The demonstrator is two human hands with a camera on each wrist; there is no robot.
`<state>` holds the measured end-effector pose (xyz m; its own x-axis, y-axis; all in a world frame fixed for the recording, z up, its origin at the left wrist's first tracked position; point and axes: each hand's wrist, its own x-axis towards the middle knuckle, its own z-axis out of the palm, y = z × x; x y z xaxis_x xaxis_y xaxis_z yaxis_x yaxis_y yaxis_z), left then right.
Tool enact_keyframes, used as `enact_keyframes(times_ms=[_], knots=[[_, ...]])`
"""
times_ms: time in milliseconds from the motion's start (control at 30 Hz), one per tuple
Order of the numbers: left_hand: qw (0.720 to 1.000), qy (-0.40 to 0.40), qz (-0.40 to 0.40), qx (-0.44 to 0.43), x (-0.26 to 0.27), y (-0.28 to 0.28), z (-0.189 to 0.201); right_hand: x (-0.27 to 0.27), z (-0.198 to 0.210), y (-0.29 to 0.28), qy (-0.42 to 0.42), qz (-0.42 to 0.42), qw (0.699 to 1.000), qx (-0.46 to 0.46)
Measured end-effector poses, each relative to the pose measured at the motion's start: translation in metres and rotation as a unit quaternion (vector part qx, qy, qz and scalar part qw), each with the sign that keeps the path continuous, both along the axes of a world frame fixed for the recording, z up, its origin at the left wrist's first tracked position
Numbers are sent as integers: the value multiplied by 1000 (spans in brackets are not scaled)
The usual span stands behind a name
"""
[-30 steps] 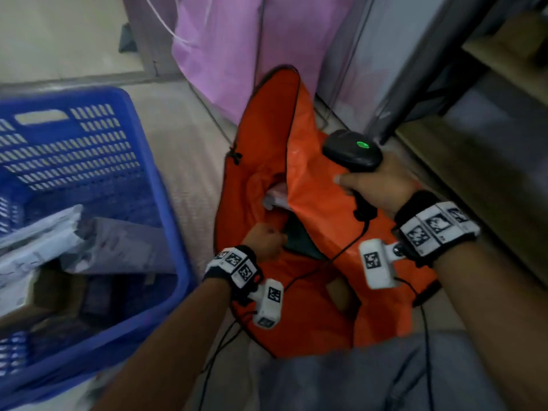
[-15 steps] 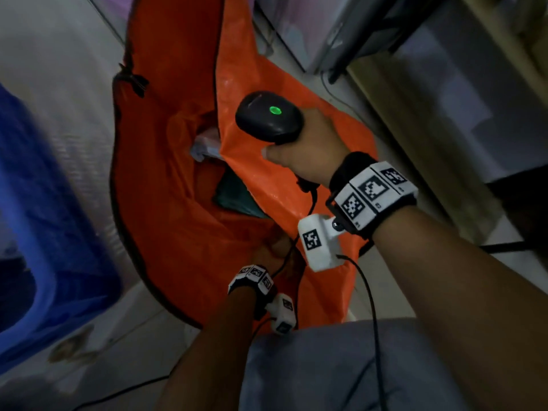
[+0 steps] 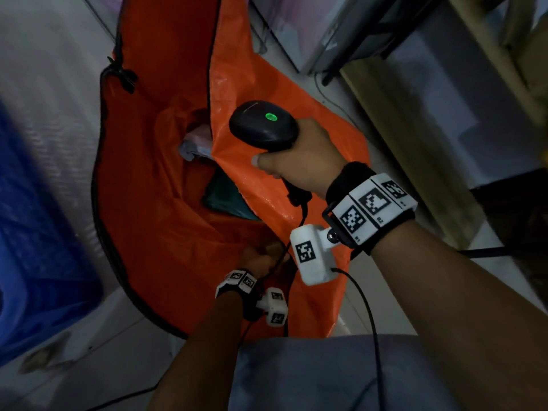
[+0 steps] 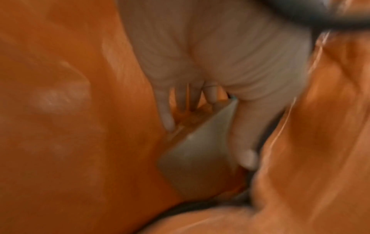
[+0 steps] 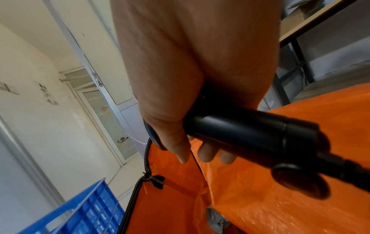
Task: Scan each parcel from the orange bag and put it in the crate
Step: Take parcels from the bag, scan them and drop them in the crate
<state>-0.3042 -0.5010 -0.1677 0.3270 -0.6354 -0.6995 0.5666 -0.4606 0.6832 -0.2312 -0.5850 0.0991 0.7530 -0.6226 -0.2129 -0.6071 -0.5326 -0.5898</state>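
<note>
Down in the near folds of the orange bag (image 3: 166, 203), a pale flat parcel (image 4: 200, 155) lies against the left hand (image 3: 261, 258), whose fingers (image 4: 166, 117) are spread and thumb extended along its edge, not yet closed round it. To do this well, get the thumb and fingers on opposite faces before lifting clear of the fabric. More parcels, one grey (image 3: 192, 148) and one dark green (image 3: 225, 197), show in the opening. The right hand (image 3: 305, 161) is wrapped round the scanner (image 3: 264, 126), green light on. The blue crate (image 3: 38, 232) stands to the left. No label or writing is readable
</note>
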Motion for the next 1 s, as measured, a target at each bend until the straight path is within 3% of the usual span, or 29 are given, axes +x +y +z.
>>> enact_keyframes(times_ms=[67,167,300,467,633,833,1000], knots=[[994,91,59,-6,6,-4,10,-1,-1,-2,2,-8,1000,1],[985,161,41,-53,14,-8,35,-3,-4,-3,5,-15,1000,1],[995,85,-26,-37,-1,-7,23,-1,-7,-2,13,-18,1000,7],[998,59,11,6,-5,-9,-2,-1,-6,1,11,-14,1000,14],[998,51,18,11,43,19,-20,1,5,5,-8,-27,999,-19],[997,-8,74,19,143,128,106,20,43,39,-66,-2,997,-43],[984,-89,148,51,164,175,193,23,91,72,-144,-4,989,-31]])
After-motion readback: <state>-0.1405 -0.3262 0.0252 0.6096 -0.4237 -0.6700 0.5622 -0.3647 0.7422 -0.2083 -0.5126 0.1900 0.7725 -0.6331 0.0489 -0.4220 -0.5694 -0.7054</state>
